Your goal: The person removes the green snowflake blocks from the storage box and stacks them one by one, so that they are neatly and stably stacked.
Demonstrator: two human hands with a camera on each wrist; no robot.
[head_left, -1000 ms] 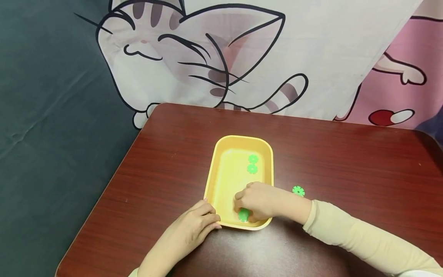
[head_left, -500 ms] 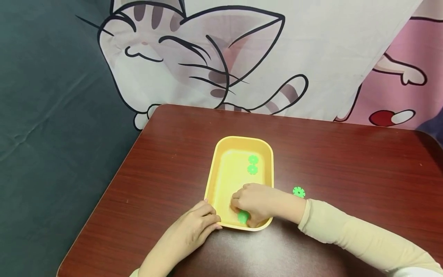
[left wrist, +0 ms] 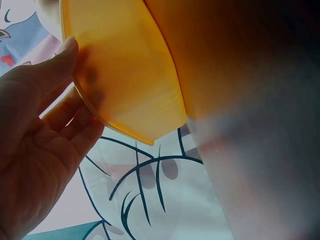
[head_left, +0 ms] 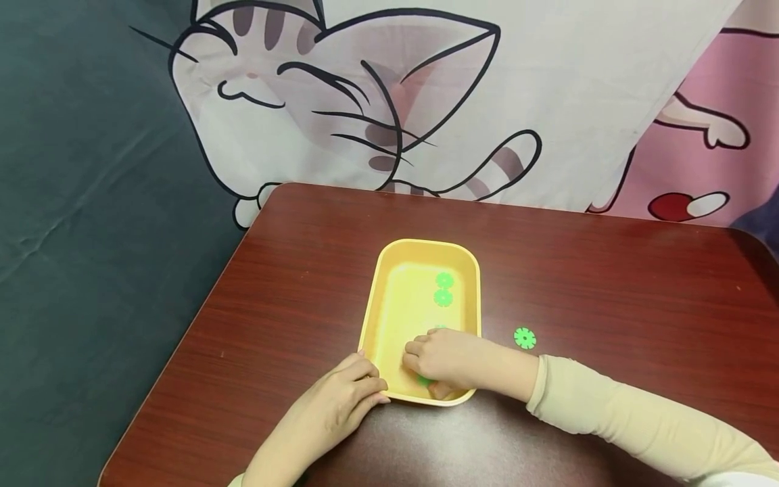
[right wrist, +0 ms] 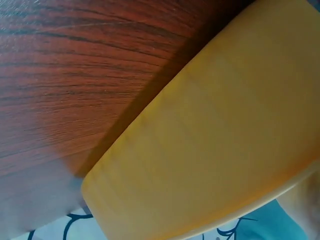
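A yellow plastic tray (head_left: 389, 318) stands on the table, its near end toward me. My left hand (head_left: 343, 392) holds its near left corner; in the left wrist view the left hand (left wrist: 45, 120) pinches the rim between thumb and fingers. My right hand (head_left: 456, 358) is down inside the tray's near end, fingers curled, with thumb and fingers around a small green notched disc (head_left: 424, 381) that they mostly hide. Another green notched disc (head_left: 441, 327) peeks out just beyond that hand. Two more lie flat farther up, one disc (head_left: 445, 279) directly behind another disc (head_left: 443, 297).
Right of the tray, a loose green notched disc (head_left: 525, 338) lies on the reddish-brown table (head_left: 608, 291), close behind my right forearm. A cartoon cat cloth (head_left: 462, 81) hangs behind the table. The right wrist view is mostly the tray's outer wall (right wrist: 200, 130).
My right hand has shifted slightly left and lower in the tray. The disc at its fingers is more covered, and a disc beyond the hand now shows. The left hand stays put.
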